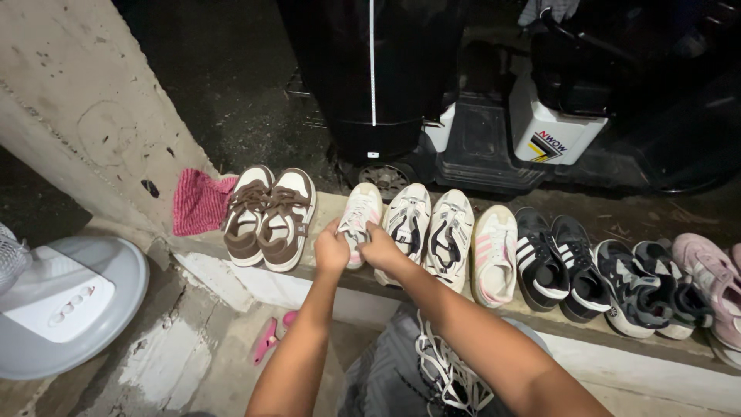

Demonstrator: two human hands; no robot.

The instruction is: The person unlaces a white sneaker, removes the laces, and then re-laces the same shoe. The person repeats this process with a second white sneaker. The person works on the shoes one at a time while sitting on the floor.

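A row of shoes stands on a low concrete ledge [231,274]. My left hand [330,251] and my right hand [380,247] both grip the heel end of a white and pink sneaker [360,212] near the middle of the row. Left of it sits a pair of brown and white sneakers [270,216]. Right of it is a white pair with black trim [428,232], then a white shoe with pink stripes [494,255]. A loose bunch of white laces [444,371] lies on my lap below my right forearm.
Further right stand black striped sneakers [552,262], grey ones [641,289] and a pink one [710,282]. A pink cloth [197,201] lies by a concrete pillar [93,116]. A white fan base [65,305] is at left. A dark scooter [478,116] is parked behind.
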